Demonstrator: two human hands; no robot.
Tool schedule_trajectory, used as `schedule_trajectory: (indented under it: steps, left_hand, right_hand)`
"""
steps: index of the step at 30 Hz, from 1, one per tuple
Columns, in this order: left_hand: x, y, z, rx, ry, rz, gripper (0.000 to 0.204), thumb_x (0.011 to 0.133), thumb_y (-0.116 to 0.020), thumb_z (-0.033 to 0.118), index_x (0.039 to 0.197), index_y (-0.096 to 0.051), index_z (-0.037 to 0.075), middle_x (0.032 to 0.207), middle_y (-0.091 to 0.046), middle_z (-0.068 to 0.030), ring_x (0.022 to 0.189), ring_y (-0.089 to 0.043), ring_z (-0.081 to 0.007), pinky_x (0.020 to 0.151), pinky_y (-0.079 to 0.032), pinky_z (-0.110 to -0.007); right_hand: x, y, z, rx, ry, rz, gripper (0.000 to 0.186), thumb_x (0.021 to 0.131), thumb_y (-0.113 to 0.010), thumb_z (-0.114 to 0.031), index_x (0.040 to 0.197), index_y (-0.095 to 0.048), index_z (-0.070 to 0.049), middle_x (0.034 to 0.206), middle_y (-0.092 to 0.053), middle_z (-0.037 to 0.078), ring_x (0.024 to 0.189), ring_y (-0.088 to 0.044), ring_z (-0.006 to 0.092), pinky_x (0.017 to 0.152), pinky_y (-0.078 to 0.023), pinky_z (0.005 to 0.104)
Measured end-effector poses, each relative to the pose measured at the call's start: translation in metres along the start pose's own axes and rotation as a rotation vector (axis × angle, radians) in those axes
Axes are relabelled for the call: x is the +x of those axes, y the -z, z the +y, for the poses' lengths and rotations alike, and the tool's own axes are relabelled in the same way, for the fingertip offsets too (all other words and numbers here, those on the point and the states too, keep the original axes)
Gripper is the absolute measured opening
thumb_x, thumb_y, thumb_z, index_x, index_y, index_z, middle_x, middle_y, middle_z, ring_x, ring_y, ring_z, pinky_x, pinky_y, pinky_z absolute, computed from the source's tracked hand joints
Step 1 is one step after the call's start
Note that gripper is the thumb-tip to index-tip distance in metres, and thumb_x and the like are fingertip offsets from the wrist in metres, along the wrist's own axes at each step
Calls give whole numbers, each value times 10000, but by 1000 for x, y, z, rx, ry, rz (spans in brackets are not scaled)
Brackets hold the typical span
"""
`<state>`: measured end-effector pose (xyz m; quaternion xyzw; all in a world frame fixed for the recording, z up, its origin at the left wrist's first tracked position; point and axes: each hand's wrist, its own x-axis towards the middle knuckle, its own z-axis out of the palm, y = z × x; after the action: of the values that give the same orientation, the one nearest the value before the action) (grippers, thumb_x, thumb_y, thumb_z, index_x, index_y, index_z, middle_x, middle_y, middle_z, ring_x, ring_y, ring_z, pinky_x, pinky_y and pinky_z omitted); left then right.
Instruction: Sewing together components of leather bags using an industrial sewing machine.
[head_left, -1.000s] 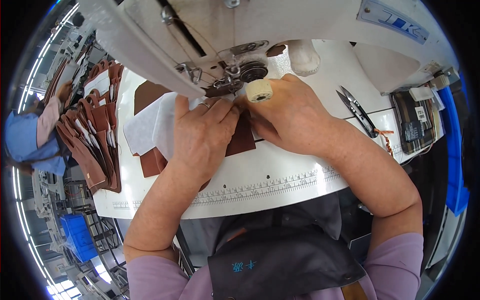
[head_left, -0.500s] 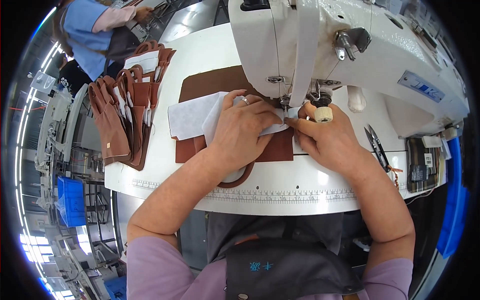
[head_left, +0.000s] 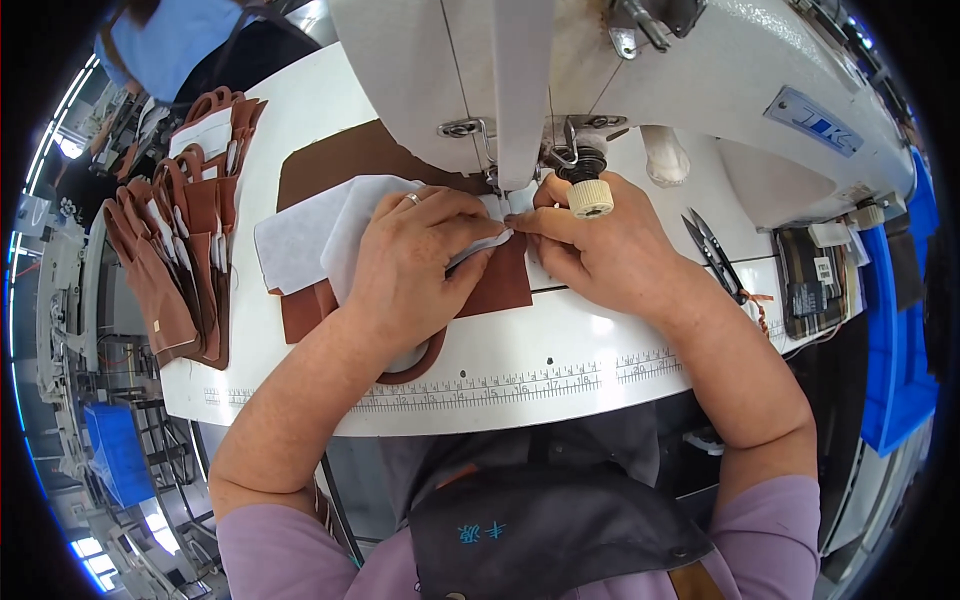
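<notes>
Holding white cloth (head_left: 297,238) beneath left hand (head_left: 415,248), between thumb and fingers; touching its right end with right hand (head_left: 612,250), fingers bunched narrow, grip unclear.

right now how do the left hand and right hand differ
The left hand wears a ring; the right hand shows none. The left hand lies over white fabric; the right hand is partly hidden by a cream knob. Both are ungloved and close to each other at the white sewing machine.
</notes>
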<state>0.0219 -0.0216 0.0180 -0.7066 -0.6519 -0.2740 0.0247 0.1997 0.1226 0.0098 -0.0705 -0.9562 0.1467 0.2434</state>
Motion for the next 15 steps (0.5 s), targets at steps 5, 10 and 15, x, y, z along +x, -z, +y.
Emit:
schedule_trajectory:
  steps: [5,10,15]
  left_hand:
    - [2,2,-1,21,-17,-14,227,731,-733,65,954,-761,96,1027,-679,-8,944,-639,-215,826,-459,-357]
    - [2,1,-3,41,-34,-19,259,705,-731,51,959,-755,92,1031,-679,-7,938,-645,-225,785,-479,-355]
    - [5,2,-5,59,-48,-22,258,697,-727,43,950,-758,82,1025,-682,-20,915,-660,-239,768,-514,-368]
  right_hand:
    - [0,1,-1,-1,-16,-16,197,781,-679,-147,960,-751,-110,849,-596,66,786,-632,271,649,-502,428]
    - [-2,2,-2,-47,-22,-37,282,776,-668,-104,1040,-742,-171,888,-629,-8,740,-613,211,708,-471,365]
    - [-3,-1,1,-67,-23,-29,287,800,-673,-129,1073,-739,-189,913,-647,2,755,-627,219,729,-482,372]
